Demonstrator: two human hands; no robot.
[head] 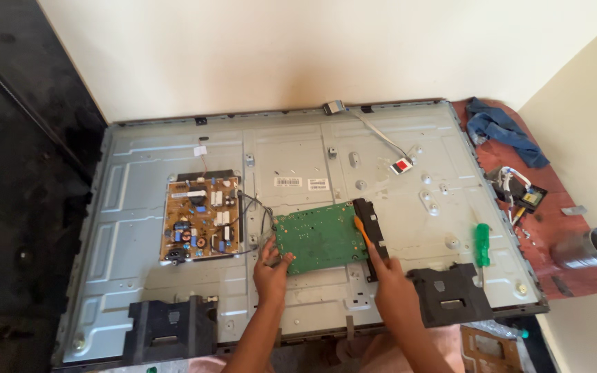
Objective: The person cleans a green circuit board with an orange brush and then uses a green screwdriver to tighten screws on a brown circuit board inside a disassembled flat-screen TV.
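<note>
A green circuit board (320,238) lies tilted at the middle of a television's bare metal back panel (139,283), long axis running left to right, just ahead of both hands. The left hand (271,271) grips its near-left corner; the right hand (390,282) grasps an orange-handled tool (361,229) laid against the black bracket (370,231) along the board's right edge.

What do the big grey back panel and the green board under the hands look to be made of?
The back panel looks like stamped sheet metal: dull silver-grey with pressed ribs. The green board seems a matte laminate circuit board, dotted with tiny solder points.
</note>
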